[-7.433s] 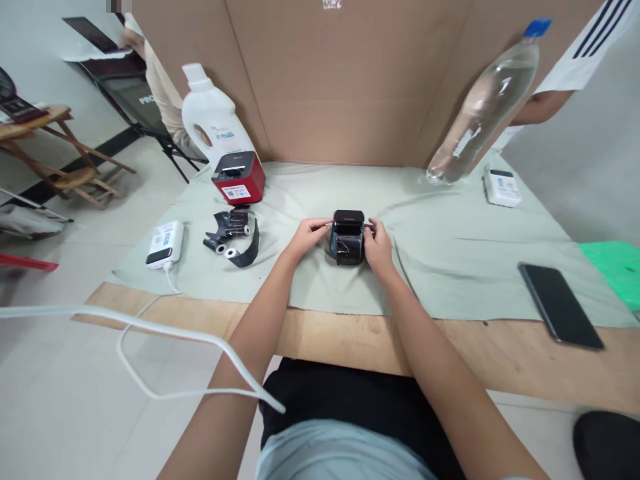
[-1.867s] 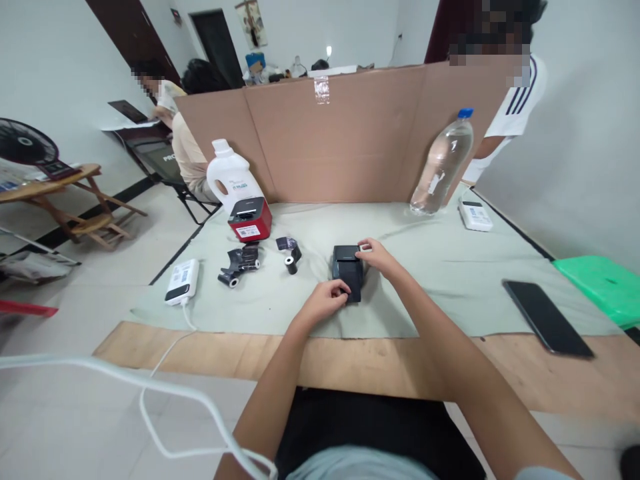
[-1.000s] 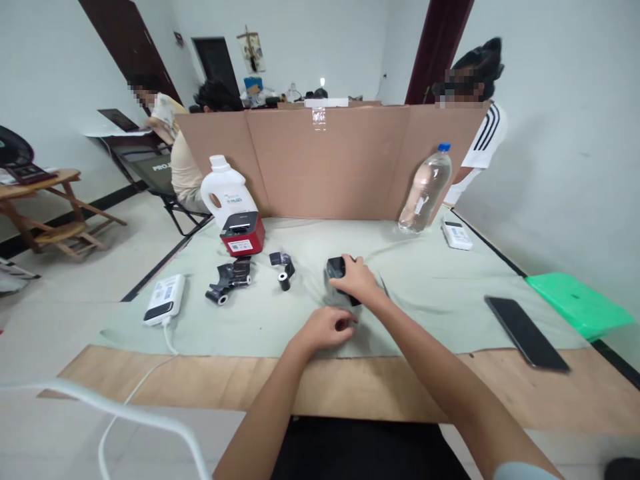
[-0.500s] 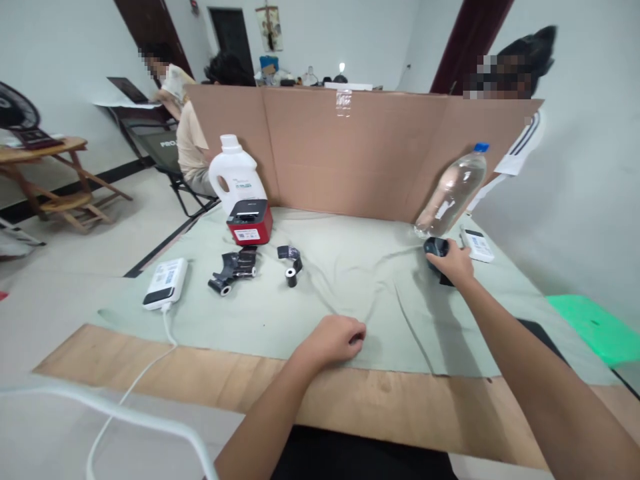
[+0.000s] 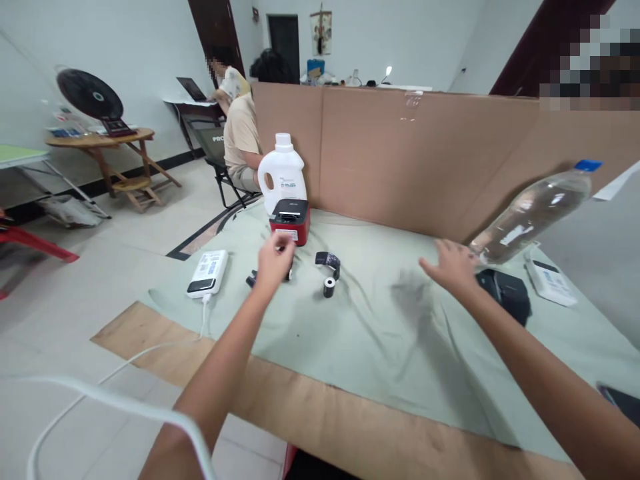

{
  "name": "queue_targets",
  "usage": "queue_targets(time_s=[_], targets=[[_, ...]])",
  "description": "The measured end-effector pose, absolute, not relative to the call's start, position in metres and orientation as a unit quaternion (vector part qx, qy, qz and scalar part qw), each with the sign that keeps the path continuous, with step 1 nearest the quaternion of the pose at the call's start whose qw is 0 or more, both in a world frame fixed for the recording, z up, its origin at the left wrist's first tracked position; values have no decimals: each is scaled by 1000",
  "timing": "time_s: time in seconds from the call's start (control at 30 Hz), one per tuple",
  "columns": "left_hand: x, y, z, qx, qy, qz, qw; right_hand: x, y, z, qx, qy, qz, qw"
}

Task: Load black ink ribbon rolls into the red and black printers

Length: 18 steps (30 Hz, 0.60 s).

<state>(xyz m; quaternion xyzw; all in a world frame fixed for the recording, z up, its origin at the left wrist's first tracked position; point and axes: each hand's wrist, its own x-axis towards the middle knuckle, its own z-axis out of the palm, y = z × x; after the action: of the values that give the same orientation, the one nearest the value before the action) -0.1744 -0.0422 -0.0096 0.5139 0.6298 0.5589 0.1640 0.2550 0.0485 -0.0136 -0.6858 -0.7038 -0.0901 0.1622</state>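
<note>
My left hand (image 5: 274,263) is over the dark roll pieces (image 5: 251,279) in front of the red and black box (image 5: 291,220); its fingers are curled together, and what they hold, if anything, is hidden. My right hand (image 5: 453,268) hovers above the cloth with fingers spread, holding nothing. Just right of it lies a black device (image 5: 506,295), beneath the clear bottle (image 5: 537,213) with a blue cap, which leans to the right. Between the hands a small black roll (image 5: 329,287) stands near a curled dark strip (image 5: 327,259).
A white jug (image 5: 283,175) stands behind the red box. A white power bank (image 5: 207,273) with a cable is at the left, another white device (image 5: 550,281) at the right. A cardboard panel (image 5: 390,157) borders the back. People sit beyond it.
The view has turned left. My left hand has moved from the front of the cloth to the dark pieces by the red box. My right hand has let go of the black device and opened.
</note>
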Motion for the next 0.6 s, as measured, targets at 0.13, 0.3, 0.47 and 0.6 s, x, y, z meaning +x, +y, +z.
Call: queue_targets(time_s=[0.13,0.3,0.47,0.6], targets=[[-243,38,-14,360,707,567,220,95,68,1,-565,-799,44,203],[-258,80,-37,387,710,537,242,-49,96,-2,-506,-846,129,106],[-258,84,-54,394,649,598,258,-92,114,-14,-553,-813,157,94],[-250,74,-45,361,623,641,266,-91,111,-15,-549,-812,157,125]])
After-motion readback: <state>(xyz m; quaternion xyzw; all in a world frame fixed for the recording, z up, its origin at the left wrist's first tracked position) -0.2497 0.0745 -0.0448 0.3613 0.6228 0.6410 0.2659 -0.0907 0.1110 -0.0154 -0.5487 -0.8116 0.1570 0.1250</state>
